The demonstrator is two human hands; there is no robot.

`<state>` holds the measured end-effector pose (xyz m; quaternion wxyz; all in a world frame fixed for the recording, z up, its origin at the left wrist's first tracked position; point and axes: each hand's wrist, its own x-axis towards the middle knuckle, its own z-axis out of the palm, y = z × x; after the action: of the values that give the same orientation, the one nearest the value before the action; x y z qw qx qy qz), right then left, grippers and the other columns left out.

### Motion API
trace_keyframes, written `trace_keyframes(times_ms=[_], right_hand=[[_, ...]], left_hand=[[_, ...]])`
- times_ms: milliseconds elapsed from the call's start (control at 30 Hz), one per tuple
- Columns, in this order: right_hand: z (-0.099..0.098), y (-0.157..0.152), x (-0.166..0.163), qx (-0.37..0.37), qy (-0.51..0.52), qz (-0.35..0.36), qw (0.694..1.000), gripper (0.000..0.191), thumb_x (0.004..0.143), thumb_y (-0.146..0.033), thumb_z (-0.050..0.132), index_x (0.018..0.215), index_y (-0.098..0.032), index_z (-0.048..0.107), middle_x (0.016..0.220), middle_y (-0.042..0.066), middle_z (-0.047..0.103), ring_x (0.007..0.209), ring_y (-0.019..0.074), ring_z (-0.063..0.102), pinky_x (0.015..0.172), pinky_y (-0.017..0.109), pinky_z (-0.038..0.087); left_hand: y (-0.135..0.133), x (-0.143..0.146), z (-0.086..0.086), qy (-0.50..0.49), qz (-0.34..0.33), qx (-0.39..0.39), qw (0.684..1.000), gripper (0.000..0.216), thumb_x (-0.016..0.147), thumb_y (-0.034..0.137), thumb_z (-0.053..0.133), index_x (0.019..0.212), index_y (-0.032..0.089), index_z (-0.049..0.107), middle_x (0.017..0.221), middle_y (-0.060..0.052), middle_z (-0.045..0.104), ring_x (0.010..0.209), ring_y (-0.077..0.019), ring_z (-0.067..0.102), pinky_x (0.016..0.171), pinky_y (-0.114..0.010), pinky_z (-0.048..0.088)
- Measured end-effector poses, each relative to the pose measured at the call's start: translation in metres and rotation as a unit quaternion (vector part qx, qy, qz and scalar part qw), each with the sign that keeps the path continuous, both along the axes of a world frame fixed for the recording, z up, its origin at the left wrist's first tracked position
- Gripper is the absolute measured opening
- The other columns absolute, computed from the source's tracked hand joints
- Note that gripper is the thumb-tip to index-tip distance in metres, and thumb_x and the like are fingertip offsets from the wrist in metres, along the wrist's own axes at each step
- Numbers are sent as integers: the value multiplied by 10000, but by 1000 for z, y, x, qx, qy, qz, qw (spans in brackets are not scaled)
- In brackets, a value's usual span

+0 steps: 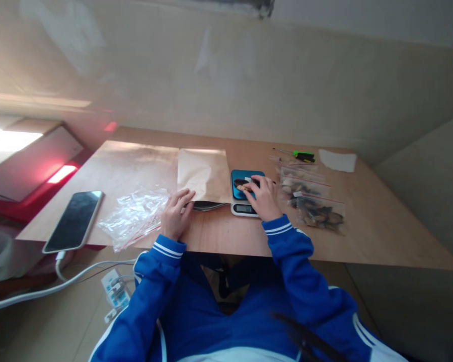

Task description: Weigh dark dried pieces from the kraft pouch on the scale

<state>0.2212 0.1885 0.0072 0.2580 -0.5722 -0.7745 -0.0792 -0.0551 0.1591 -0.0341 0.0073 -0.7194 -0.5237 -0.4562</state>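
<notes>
My left hand [176, 215] lies at the near left corner of a brown paper sheet or bag [204, 173], fingers stretched over its edge. Beneath that edge shows a dark curved strip whose kind I cannot make out. Over a small digital scale [243, 209] with a blue top, my right hand [263, 197] has its thumb and fingers closed on a light brown dried piece [243, 187]. A darker piece [240, 182] sits on the scale beside it. The fingers partly hide the scale's top.
Zip bags of dried brown pieces [320, 213] lie right of the scale. Behind them are a green-and-black screwdriver [304, 156] and white paper [337, 160]. Clear plastic bags [136, 213] and a phone [74, 221] on a white cable [60, 289] are at left. A wall stands behind.
</notes>
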Motion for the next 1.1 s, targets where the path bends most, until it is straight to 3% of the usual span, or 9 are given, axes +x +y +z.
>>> trace_keyframes(times_ms=[167,333,533,700,933,1100], right_hand=[[-13,-9,1,-8,-29,-15,999,255,916,-234,498,1053,-213,711,1298,145,528,1163,322,451,972,495,386],[-18,-19,32,17,30,-18,999,347,933,-248,437,1223,-225,625,1330,141,500,1193,296,479,1026,492,383],[-41,13,84,-28,69,-61,995,410,856,-180,426,1231,-86,561,1272,221,553,1210,319,489,1033,520,386],[-55,33,91,-52,62,-50,995,318,821,-145,449,1063,-80,645,1095,212,651,1081,317,546,990,504,406],[-50,21,88,-46,86,-51,994,213,816,-133,464,837,-155,675,894,143,676,938,289,560,889,453,445],[-34,8,82,-22,132,-68,989,227,828,-145,452,815,-177,676,876,123,677,934,284,579,876,447,458]], left_hand=[[0,0,-1,-13,-4,-4,1000,270,915,261,525,1137,261,680,1152,-68,684,1071,-215,635,951,-381,514],[1,0,0,-19,-4,-5,1000,261,911,272,533,1121,269,688,1144,-66,688,1055,-215,642,943,-382,518],[0,0,1,-33,4,8,999,247,912,274,534,1095,251,698,1127,-73,702,1071,-217,641,955,-383,510],[0,-1,2,-46,21,26,998,248,918,267,525,1089,232,702,1113,-82,716,1111,-227,633,989,-411,495],[0,-2,3,-83,46,59,994,221,913,294,536,1035,244,713,1063,-56,734,1076,-216,653,975,-418,502],[0,3,23,-119,76,93,986,160,876,329,601,940,254,726,942,-31,751,964,-215,676,935,-411,504]])
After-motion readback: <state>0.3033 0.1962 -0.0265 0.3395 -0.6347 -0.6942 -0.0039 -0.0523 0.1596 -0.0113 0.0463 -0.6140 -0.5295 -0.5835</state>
